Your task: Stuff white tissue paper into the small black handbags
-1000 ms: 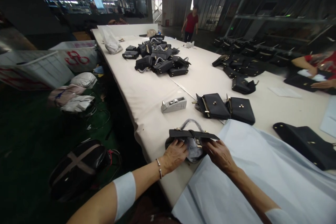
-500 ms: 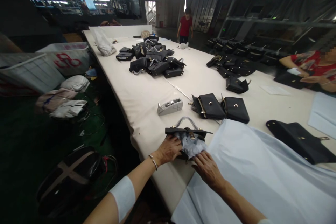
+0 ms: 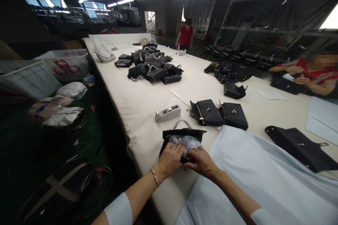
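A small black handbag (image 3: 169, 134) stands on the table before me, its flap raised and its wrapped handle (image 3: 182, 123) upright behind. Crumpled translucent stuffing (image 3: 190, 142) bulges from its mouth. My left hand (image 3: 171, 156) reaches over the front of the bag, fingers together and pressed on the stuffing. On the right front edge, my right hand (image 3: 202, 160) is closed, its thumb outside and its fingertips hidden at the opening. Just beyond the bag sits a grey tape dispenser (image 3: 168, 113).
Two black bags (image 3: 208, 112) lie past the dispenser, and an unfolded black bag (image 3: 301, 144) lies at right. Pale blue sheeting (image 3: 245, 172) covers the table's near right. Farther off is a heap of bags (image 3: 155, 65). A co-worker (image 3: 314, 74) handles a bag at right.
My left hand has moved from the bag's left side onto the stuffing. My right hand has closed in on the front edge. The flap is tilted farther back, and the stuffing sits lower.
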The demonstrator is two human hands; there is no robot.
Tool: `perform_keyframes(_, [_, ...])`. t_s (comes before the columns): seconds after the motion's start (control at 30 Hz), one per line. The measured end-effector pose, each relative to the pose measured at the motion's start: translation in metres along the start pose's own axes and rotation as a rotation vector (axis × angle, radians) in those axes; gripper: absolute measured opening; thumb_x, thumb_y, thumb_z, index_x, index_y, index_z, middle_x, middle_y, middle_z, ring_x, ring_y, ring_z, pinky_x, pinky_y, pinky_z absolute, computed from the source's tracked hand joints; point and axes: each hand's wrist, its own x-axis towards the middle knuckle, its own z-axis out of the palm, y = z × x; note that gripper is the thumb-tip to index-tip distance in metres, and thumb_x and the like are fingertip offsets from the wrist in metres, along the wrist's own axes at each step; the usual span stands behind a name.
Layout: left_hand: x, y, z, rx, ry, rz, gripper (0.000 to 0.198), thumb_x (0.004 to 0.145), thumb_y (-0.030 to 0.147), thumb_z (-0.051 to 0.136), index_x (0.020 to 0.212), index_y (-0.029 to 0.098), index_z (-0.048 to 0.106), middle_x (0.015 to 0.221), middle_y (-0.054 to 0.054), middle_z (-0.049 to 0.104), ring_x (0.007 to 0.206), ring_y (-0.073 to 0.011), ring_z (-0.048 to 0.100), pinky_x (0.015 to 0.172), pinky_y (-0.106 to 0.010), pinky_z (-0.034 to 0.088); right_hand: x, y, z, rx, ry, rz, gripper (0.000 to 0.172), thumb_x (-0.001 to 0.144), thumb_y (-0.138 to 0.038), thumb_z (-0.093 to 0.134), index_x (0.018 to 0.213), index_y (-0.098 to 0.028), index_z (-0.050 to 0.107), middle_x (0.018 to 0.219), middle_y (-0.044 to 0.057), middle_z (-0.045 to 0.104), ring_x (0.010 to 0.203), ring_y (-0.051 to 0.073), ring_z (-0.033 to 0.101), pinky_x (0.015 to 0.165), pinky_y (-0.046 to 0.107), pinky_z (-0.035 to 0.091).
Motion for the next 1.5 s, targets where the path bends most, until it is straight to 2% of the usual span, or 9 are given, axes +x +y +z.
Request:
perform_keyframes(0.1, [0.011,-0.003,-0.003,-0.032,-0.056,-0.06,0.078,0.069,0.052,0.081,0.131,0.018,0.048,0.123,-0.01,0.066,0.109,-0.0292,0.06,0.099,-0.048,0.042,0.006,0.015,-0.017,0.222,0.083,0.146,0.025,0.089,-0.035,0.053,0.104,-0.022,0.068,0.096,0.005,0.071,0.085,0.018,0.065,0.078,0.03,0.049])
perform_keyframes(0.3, [0.013,0.001,-0.001,-0.025,-0.137,-0.106,0.101,0.066,0.052,0.082,0.146,0.015,0.034,0.139,-0.016,0.056,0.124,-0.0368,0.05,0.105,-0.057,0.037,0.038,0.027,-0.019,-0.062,-0.036,0.413,0.022,0.083,-0.023,0.056,0.097,-0.022,0.073,0.1,0.01,0.073,0.093,0.025,0.068,0.078,0.032,0.048])
perform_keyframes(0.47, [0.005,0.005,0.008,0.041,-0.056,-0.033,0.082,0.076,0.047,0.075,0.143,0.015,0.04,0.152,-0.016,0.042,0.135,-0.0355,0.042,0.114,-0.055,0.031,0.05,0.014,0.0,-0.111,0.016,0.479,0.034,0.088,-0.01,0.039,0.099,-0.013,0.071,0.095,0.02,0.073,0.082,0.03,0.07,0.07,0.037,0.049])
perform_keyframes(0.77, [0.007,-0.015,0.011,0.017,0.01,-0.037,0.065,0.07,0.052,0.079,0.123,0.024,0.056,0.129,-0.011,0.063,0.125,-0.0321,0.053,0.107,-0.05,0.039,-0.02,0.045,0.015,0.026,0.433,0.212,0.026,0.095,-0.038,0.051,0.107,-0.018,0.063,0.113,0.013,0.066,0.106,0.023,0.065,0.093,0.035,0.053])
perform_keyframes(0.97, [0.03,-0.038,-0.003,-0.071,-0.089,0.01,0.054,0.074,0.055,0.075,0.113,0.022,0.058,0.116,-0.007,0.067,0.109,-0.027,0.061,0.097,-0.041,0.044,-0.036,0.073,0.038,-0.09,0.43,-0.099,0.063,0.081,-0.035,0.071,0.138,-0.025,0.048,0.142,0.013,0.054,0.131,0.031,0.051,0.107,0.054,0.047])
perform_keyframes(1.13, [0.056,-0.064,-0.017,-0.087,-0.173,0.102,0.051,0.077,0.06,0.069,0.112,0.024,0.059,0.108,-0.003,0.07,0.102,-0.0225,0.065,0.088,-0.032,0.047,0.003,0.064,0.013,-0.095,0.369,-0.185,0.028,0.079,-0.043,0.075,0.092,-0.021,0.063,0.11,0.009,0.069,0.116,0.03,0.06,0.112,0.061,0.036])
perform_keyframes(1.23, [0.058,-0.069,-0.023,-0.082,-0.18,0.109,0.044,0.08,0.057,0.068,0.109,0.025,0.061,0.107,-0.001,0.07,0.1,-0.0212,0.065,0.089,-0.032,0.048,0.013,0.052,0.003,-0.046,0.336,-0.169,0.022,0.091,-0.042,0.059,0.085,-0.021,0.06,0.093,0.005,0.069,0.099,0.023,0.064,0.103,0.05,0.046])
perform_keyframes(1.4, [0.041,-0.05,-0.021,-0.02,-0.084,0.03,0.045,0.083,0.057,0.065,0.106,0.019,0.062,0.11,-0.009,0.068,0.115,-0.0284,0.058,0.112,-0.053,0.031,0.008,0.044,0.031,0.026,0.366,0.043,0.034,0.097,-0.047,0.043,0.08,-0.022,0.059,0.074,0.003,0.06,0.072,0.019,0.059,0.067,0.033,0.051])
perform_keyframes(1.5, [0.032,-0.041,-0.007,-0.083,-0.128,-0.13,0.047,0.081,0.061,0.065,0.102,0.018,0.063,0.106,-0.009,0.069,0.107,-0.0277,0.06,0.105,-0.047,0.04,0.006,0.045,0.056,0.159,0.373,0.195,0.037,0.095,-0.052,0.043,0.075,-0.023,0.052,0.069,0.001,0.057,0.064,0.018,0.058,0.063,0.032,0.051])
